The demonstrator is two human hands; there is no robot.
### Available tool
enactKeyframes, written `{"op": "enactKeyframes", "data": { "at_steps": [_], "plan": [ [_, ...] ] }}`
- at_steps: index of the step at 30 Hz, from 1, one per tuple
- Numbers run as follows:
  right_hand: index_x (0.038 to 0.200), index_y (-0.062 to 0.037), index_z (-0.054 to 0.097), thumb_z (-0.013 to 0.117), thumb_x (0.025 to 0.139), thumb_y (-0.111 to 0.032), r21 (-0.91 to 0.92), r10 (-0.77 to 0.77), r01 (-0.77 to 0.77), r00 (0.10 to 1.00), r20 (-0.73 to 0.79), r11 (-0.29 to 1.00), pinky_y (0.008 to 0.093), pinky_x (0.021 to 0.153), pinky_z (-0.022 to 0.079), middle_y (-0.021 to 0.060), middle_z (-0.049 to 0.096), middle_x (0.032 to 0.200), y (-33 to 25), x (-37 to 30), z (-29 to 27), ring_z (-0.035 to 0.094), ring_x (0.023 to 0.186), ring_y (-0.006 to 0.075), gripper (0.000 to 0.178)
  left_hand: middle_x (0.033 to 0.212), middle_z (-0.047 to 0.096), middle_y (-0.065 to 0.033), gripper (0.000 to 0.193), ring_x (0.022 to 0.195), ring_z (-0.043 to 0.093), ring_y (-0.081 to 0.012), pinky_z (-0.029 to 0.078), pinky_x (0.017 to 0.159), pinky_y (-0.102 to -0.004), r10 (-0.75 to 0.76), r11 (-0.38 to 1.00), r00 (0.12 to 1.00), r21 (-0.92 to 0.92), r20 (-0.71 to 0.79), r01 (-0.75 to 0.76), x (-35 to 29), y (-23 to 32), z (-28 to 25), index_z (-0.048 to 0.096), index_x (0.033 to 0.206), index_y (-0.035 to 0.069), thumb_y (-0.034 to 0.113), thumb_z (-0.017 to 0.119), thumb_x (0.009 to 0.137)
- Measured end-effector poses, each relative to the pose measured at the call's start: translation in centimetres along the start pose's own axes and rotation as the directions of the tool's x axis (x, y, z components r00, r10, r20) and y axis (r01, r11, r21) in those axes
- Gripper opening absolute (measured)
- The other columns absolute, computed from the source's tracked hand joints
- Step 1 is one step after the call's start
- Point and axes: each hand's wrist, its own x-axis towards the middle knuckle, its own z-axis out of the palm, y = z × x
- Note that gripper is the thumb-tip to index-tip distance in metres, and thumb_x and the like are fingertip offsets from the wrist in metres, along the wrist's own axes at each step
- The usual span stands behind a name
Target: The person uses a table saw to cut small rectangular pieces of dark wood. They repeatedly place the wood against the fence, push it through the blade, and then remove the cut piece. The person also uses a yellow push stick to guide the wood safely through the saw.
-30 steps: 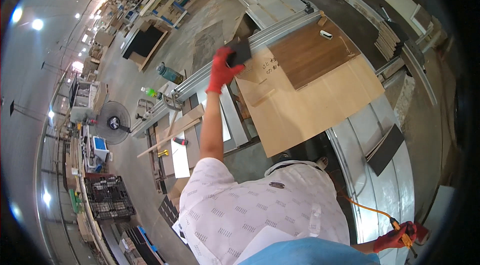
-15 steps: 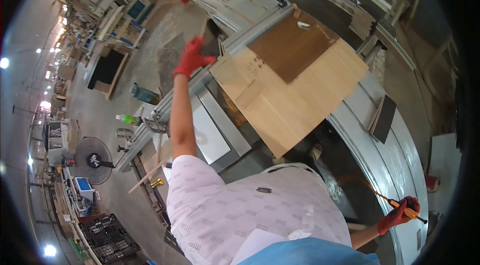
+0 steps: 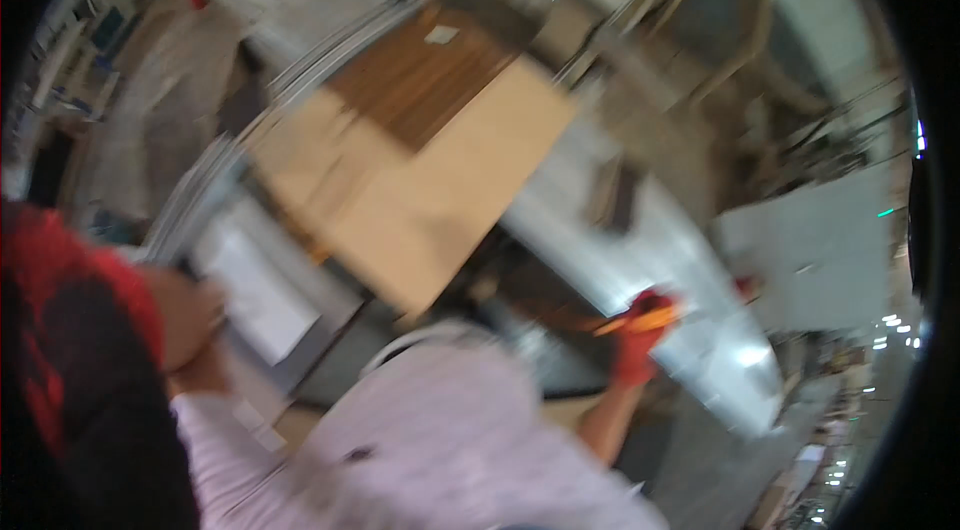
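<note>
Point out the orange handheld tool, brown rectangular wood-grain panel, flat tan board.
Orange handheld tool [image 3: 656, 317]: head view, blurred body.
Brown rectangular wood-grain panel [image 3: 422, 78]: head view, middle of face.
Flat tan board [image 3: 435, 205]: head view, bare lower face.

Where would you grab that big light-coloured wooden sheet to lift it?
Probably at the light wooden sheet's near corner, coming from the near side and pinching it from above and below. The sheet is broad and flat, and that corner seems to stick out over a gap, leaving room underneath.
</note>
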Motion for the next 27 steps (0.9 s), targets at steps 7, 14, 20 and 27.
{"op": "enactKeyframes", "data": {
  "at_steps": [7,14,20,27],
  "plan": [
    [0.109,-0.0102,0.047,0.069,0.082,0.005,0.247,-0.184,0.096,0.914,0.363,0.964,0.0319,0.083,0.050,0.0089,0.053,0.101,-1.6,-2.9,7.7,0.057,0.088,0.0184,0.038,0.154,0.055,-0.0182,0.085,0.142,0.051,-0.0282,0.038,0.120,-0.0419,-0.066,0.997,0.995,-0.033,-0.078,0.064,-0.3,0.3,2.4,0.053,0.151,0.002,0.019,0.091,0.077],
    [0.108,-0.0103,0.040,0.071,0.078,0.012,0.534,-0.280,0.024,0.872,0.402,0.845,0.0279,0.062,0.048,0.0101,0.060,0.100,-6.8,-1.1,7.2,0.055,0.080,0.0154,0.048,0.153,0.055,-0.0184,0.080,0.141,0.052,-0.0285,0.039,0.119,-0.0424,0.029,0.998,0.999,-0.057,0.022,-0.028,0.9,-0.6,5.1,0.054,0.150,0.001,0.019,0.088,0.080],
    [0.109,-0.0155,0.033,0.072,0.068,0.010,0.698,-0.222,0.022,0.954,0.199,0.716,0.0311,0.064,0.050,0.0086,0.051,0.095,-8.8,-1.2,6.2,0.056,0.076,0.0203,0.062,0.153,0.056,-0.0186,0.076,0.140,0.053,-0.0287,0.039,0.119,-0.0429,0.093,0.995,0.995,-0.028,0.044,-0.092,0.0,-0.2,6.5,0.054,0.149,0.001,0.019,0.085,0.082],
    [0.109,-0.0119,0.033,0.074,0.070,0.012,0.759,-0.125,0.046,0.991,0.047,0.649,0.0321,0.073,0.054,0.0111,0.060,0.096,-11.3,-1.4,4.9,0.063,0.081,0.0205,0.061,0.152,0.056,-0.0188,0.071,0.138,0.054,-0.0290,0.040,0.119,-0.0435,0.116,0.993,0.991,-0.033,0.065,-0.114,0.5,-0.5,7.0,0.055,0.148,0.000,0.019,0.082,0.085]
  ]
}}
